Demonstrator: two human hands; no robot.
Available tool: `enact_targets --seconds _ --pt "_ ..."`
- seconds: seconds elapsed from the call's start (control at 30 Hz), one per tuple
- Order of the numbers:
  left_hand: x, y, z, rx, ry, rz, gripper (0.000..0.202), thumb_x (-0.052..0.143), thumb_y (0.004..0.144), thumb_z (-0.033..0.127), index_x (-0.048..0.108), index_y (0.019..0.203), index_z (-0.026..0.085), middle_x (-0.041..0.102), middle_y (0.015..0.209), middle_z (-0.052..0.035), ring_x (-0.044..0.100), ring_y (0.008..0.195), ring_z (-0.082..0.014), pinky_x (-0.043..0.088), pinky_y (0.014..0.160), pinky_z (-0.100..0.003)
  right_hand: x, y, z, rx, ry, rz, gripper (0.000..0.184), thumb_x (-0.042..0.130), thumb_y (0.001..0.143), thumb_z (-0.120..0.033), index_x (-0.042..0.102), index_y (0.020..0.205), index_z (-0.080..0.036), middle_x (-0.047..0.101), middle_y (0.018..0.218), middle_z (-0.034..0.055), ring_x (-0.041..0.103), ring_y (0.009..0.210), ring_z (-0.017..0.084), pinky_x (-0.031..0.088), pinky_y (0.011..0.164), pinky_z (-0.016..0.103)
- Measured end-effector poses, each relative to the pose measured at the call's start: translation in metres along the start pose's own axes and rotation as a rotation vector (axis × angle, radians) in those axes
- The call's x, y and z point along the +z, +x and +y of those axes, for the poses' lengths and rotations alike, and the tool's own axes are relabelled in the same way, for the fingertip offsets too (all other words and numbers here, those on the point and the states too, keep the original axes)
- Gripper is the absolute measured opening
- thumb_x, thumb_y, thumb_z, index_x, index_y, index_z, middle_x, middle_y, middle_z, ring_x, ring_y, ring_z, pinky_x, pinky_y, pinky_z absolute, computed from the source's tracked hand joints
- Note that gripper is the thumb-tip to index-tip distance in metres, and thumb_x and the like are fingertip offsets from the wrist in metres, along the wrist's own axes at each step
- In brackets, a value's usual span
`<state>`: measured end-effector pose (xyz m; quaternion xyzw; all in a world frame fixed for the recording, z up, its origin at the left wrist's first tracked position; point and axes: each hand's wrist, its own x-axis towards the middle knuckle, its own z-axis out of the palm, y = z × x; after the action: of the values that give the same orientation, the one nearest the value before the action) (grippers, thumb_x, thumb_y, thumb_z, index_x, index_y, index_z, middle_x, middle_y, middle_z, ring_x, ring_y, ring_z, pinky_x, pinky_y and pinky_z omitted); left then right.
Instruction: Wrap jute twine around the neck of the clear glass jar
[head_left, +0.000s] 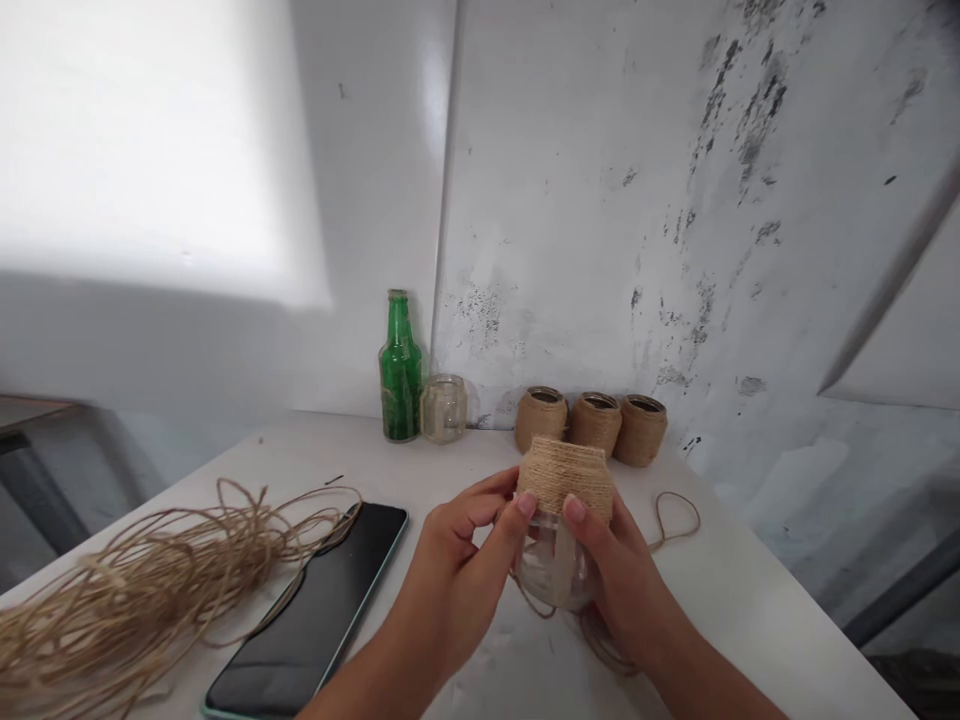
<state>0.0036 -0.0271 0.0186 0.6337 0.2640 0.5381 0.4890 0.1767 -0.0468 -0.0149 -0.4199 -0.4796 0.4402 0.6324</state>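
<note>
I hold a small glass jar (559, 545) above the white table (750, 590), its upper half wrapped in jute twine, its lower half bare glass. My left hand (457, 575) grips the jar from the left, thumb pressed on the edge of the wrapping. My right hand (622, 580) grips it from the right, thumb also on the twine's lower edge. A loose end of twine (675, 515) trails from the jar over the table to the right.
Three twine-covered jars (592, 425) stand by the wall, with a green glass bottle (400, 372) and a bare glass jar (444, 408) to their left. A dark phone (315, 615) lies at the near left beside a tangled heap of twine (135, 590).
</note>
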Motion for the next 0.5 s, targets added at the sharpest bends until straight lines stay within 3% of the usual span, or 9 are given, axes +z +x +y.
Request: enact_targets --seconds 0.13,0.27,0.37,0.5 --pt "0.0 -0.002 -0.005 -0.002 0.142 0.067 0.053 0.066 0.1 0.045 0.059 0.054 0.021 0.078 0.132 -0.0114 0.071 0.121 -0.0324 0.052 0.101 -0.037 0.006 0.001 -0.01 0.077 -0.001 -0.032 0.058 0.08 0.091 -0.061 0.065 0.137 -0.03 0.079 0.12 0.0081 0.073 0.105 0.03 0.059 0.09 0.041" --pt "0.0 -0.006 -0.007 0.026 0.287 0.074 0.05 0.06 0.103 0.044 0.062 0.058 0.022 0.082 0.125 -0.0109 0.074 0.115 -0.0293 0.053 0.091 -0.033 0.012 0.0 -0.013 0.095 -0.018 -0.003 0.057 0.085 0.088 -0.057 0.064 0.134 -0.03 0.077 0.13 0.0072 0.07 0.123 0.03 0.054 0.105 0.042" --pt "0.0 -0.006 -0.005 0.047 0.27 0.066 0.049 0.06 0.102 0.042 0.061 0.058 0.022 0.082 0.123 -0.0097 0.075 0.114 -0.0283 0.054 0.088 -0.032 0.012 0.0 -0.012 0.073 -0.022 0.006 0.059 0.088 0.085 -0.055 0.064 0.132 -0.029 0.077 0.13 0.0073 0.069 0.124 0.031 0.053 0.105 0.042" --pt "0.001 -0.002 -0.005 0.013 0.155 0.058 0.05 0.065 0.1 0.042 0.058 0.054 0.023 0.083 0.12 -0.0094 0.072 0.124 -0.0312 0.053 0.097 -0.033 0.011 0.001 -0.009 0.103 0.033 0.013 0.061 0.086 0.086 -0.057 0.063 0.135 -0.029 0.08 0.119 0.0071 0.072 0.109 0.03 0.056 0.097 0.043"
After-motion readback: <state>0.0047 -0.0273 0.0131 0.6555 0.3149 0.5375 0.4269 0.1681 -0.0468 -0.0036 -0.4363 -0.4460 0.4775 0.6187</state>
